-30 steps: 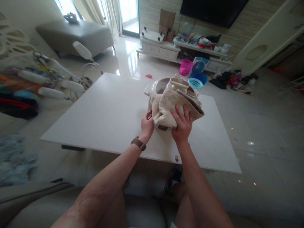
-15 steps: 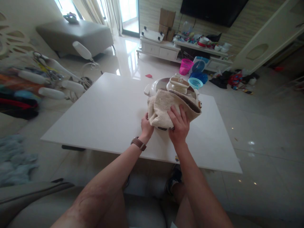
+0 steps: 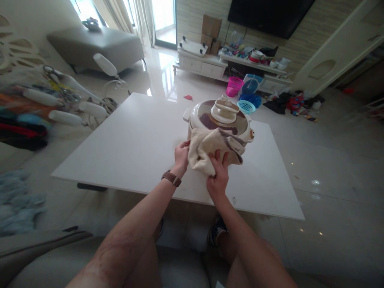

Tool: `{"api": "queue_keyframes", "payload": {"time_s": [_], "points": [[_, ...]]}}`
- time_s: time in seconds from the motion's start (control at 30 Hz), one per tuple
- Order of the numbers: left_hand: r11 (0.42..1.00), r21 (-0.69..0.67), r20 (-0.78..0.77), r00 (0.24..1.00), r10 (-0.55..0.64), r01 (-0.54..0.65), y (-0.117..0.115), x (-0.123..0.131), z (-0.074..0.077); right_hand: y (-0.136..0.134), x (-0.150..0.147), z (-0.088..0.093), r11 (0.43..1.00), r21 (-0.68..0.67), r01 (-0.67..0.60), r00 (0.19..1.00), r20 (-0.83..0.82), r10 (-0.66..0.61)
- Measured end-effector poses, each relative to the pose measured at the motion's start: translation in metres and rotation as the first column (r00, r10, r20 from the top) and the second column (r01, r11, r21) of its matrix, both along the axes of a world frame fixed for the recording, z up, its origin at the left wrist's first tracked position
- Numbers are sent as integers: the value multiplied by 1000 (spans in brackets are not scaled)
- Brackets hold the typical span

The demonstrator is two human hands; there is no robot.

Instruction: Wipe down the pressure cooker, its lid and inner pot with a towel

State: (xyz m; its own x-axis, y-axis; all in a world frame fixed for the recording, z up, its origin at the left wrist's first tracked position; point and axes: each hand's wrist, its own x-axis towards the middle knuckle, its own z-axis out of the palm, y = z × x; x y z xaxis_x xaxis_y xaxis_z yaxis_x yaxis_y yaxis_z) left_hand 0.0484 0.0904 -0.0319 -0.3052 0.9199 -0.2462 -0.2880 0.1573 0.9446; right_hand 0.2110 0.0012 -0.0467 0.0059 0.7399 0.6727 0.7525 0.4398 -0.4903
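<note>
A cream electric cooking pot [image 3: 195, 116] with a glass lid stands on the white table [image 3: 129, 144]. The lid has a thick cream and brown handle [image 3: 226, 111]. A beige cloth [image 3: 207, 146], bunched and folded, hangs against the pot's front. My right hand [image 3: 219, 176] grips this cloth from the near side, its fingers spread over the fabric and the thumb beneath. My left hand [image 3: 181, 156], with a brown watch on the wrist, is curled at the pot's lower left side, beside the cloth's edge. Its fingertips are partly hidden there.
Beyond the table are a pink basket [image 3: 234, 86], a light blue basket [image 3: 246, 107] and a white TV cabinet [image 3: 199, 66] bearing boxes and clutter. A lamp with white shades [image 3: 105, 65] stands at the left. The table's near edge lies under my forearms.
My right hand has drawn the cloth down and toward me, uncovering more of the lid and the pot's rim. The left hand has shifted slightly left.
</note>
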Motion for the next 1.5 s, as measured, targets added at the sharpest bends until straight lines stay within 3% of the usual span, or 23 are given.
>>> {"api": "queue_keyframes", "payload": {"time_s": [0.1,0.17,0.27,0.33,0.4,0.47,0.57,0.6,0.67,0.8,0.87,0.93,1.1,1.27,1.5], "points": [[994,-101,52,997,54,-48,5,-17,6,-3,9,-6,998,-47,-38,989,140,44],[988,-129,64,993,98,-89,6,-27,10,4,27,-6,1000,-14,0,991,132,2],[986,-129,77,990,115,-105,5,-33,14,19,55,-4,996,46,75,993,-94,-71],[987,-125,88,990,109,-97,4,-33,16,28,66,-6,986,27,164,935,-323,-147],[989,-126,93,991,95,-83,4,-30,17,37,71,-14,961,-84,263,790,-552,-265],[989,-130,93,992,80,-67,6,-25,18,44,70,-25,911,-286,297,559,-721,-409],[989,-138,97,992,76,-63,8,-19,19,47,54,-36,811,-566,150,200,-786,-585],[988,-141,99,992,80,-66,8,-17,19,45,45,-37,788,-610,81,119,-779,-615],[986,-143,102,990,94,-79,9,-14,19,36,23,-32,780,-626,-11,44,-779,-625],[984,-123,85,986,142,-131,10,-12,19,15,-9,-12,821,-561,-104,-44,-822,-568],[980,-112,72,983,171,-162,9,-12,18,12,-8,-2,822,-563,-88,-81,-818,-569],[979,-113,60,982,178,-171,8,-12,17,15,1,4,805,-590,-56,-64,-803,-593],[989,-83,3,992,123,-122,4,-6,12,35,20,-7,753,-658,10,47,-751,-658],[992,121,-20,999,48,-45,0,13,3,44,11,-24,754,-657,12,14,-754,-657],[982,179,-48,996,72,-62,3,25,-11,43,10,-14,736,-675,-45,-30,-736,-677]]}}
